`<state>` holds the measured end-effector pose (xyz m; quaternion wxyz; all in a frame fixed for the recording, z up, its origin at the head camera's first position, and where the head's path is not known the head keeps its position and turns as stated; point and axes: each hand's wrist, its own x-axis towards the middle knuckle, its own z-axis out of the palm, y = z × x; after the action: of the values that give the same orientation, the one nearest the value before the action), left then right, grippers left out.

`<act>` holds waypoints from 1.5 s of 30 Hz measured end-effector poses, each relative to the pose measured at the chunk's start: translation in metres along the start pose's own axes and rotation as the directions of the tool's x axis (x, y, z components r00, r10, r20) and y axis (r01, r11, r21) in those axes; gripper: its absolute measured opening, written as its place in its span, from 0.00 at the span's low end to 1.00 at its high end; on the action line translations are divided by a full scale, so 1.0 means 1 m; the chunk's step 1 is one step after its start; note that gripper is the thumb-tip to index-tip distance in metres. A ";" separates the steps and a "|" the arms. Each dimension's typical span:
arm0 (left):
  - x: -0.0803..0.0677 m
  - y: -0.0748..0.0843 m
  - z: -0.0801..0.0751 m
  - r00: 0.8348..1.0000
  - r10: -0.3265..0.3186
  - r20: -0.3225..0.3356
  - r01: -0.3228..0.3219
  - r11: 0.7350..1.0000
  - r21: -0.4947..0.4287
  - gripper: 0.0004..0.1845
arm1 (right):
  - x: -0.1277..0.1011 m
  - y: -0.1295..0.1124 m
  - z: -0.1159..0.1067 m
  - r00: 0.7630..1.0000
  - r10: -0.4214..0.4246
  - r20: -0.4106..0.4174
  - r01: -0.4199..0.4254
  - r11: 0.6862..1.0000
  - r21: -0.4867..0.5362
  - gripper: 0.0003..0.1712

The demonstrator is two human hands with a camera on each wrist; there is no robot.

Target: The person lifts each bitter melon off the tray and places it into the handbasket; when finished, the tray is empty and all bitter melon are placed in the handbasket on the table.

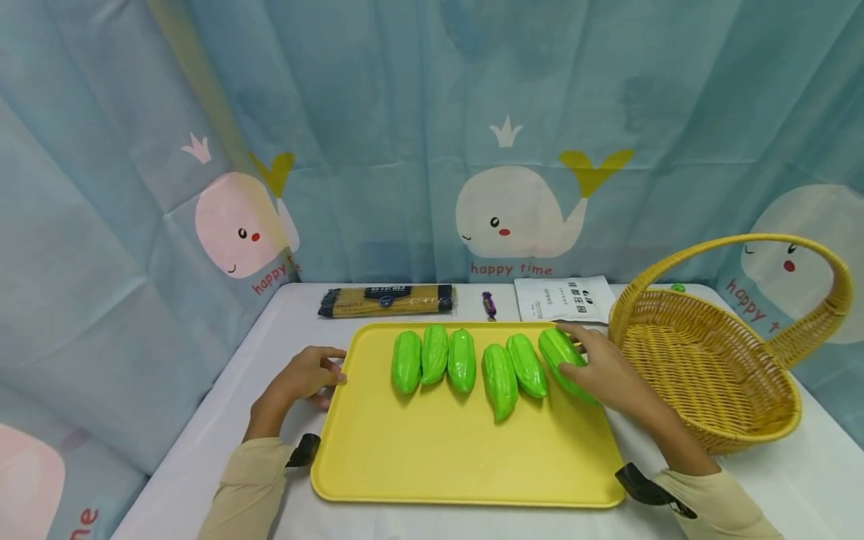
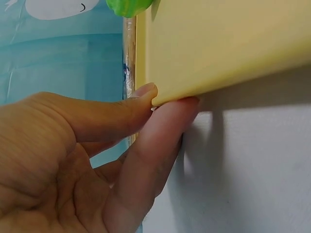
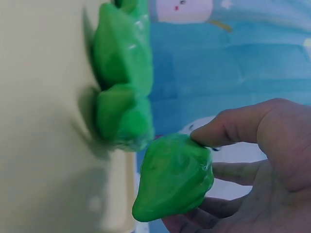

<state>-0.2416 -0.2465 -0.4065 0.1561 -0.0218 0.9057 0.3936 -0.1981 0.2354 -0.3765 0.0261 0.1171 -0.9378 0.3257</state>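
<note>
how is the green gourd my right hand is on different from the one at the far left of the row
The rightmost gourd is gripped by the right hand and lies slanted at the yellow tray's right edge; the leftmost gourd lies untouched, nearly straight, beside its neighbour. Both are glossy, ridged and bright green.

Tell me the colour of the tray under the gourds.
Yellow; the tray shows best in the head view.

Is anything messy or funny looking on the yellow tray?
Nothing is spilled or broken. The six green gourds on the yellow tray sit unevenly, three together, the others slanted, and the right hand grips the rightmost gourd.
</note>
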 end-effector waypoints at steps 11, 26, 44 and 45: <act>0.001 -0.004 -0.001 1.000 -0.011 0.008 0.011 0.999 -0.030 0.30 | -0.031 -0.011 -0.031 1.000 0.000 0.002 -0.001 0.993 0.121 0.43; 0.000 -0.004 -0.004 1.000 -0.016 0.020 0.017 0.999 -0.049 0.31 | -0.065 0.034 -0.086 0.998 0.045 -0.040 -0.040 0.992 0.117 0.42; 0.000 0.000 -0.003 0.999 -0.045 0.023 0.046 0.997 -0.055 0.31 | -0.034 0.078 -0.150 0.983 0.174 0.062 -0.180 0.978 0.109 0.50; 0.000 0.000 -0.003 0.999 -0.044 0.022 0.045 0.997 -0.056 0.31 | -0.030 0.080 -0.151 0.981 0.179 0.073 -0.187 0.976 0.108 0.50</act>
<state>-0.2425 -0.2489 -0.4043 0.1736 -0.0424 0.8917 0.4158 -0.1918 0.3956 -0.3094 -0.0401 0.0416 -0.9247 0.3762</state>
